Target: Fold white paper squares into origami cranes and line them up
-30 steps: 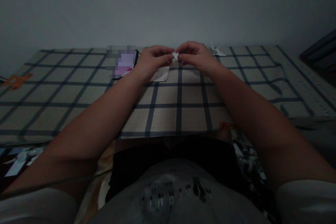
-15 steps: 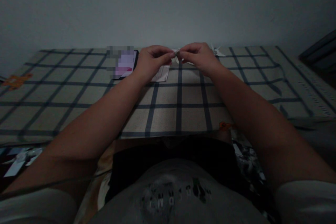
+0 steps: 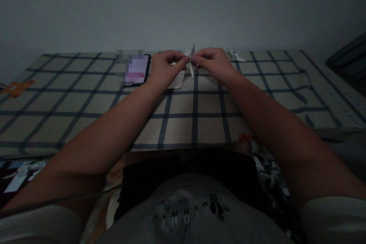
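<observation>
Between my two hands, above the far side of the table, is a small piece of folded white paper [image 3: 191, 71] with thin pointed flaps sticking up and down. My left hand [image 3: 164, 66] pinches its left side between thumb and fingertips. From the right, my right hand [image 3: 219, 64] is closed on it in a similar pinch. Below and behind my left hand lies white paper [image 3: 178, 80], partly covered by the hand. Just beyond my right hand sits a spiky folded paper shape [image 3: 238, 56], like a paper crane, partly hidden.
A phone [image 3: 140, 70] with a lit screen lies left of my left hand, partly pixelated. The table wears a checked cloth [image 3: 180, 129] with orange figures [image 3: 17, 88] on it. A plain wall [image 3: 183, 7] rises right behind the table, and a dark object [image 3: 349, 59] stands at right.
The folded paper has turned between my fingers, so its flaps now point up and down. My right hand has shifted slightly left, closer to my left hand.
</observation>
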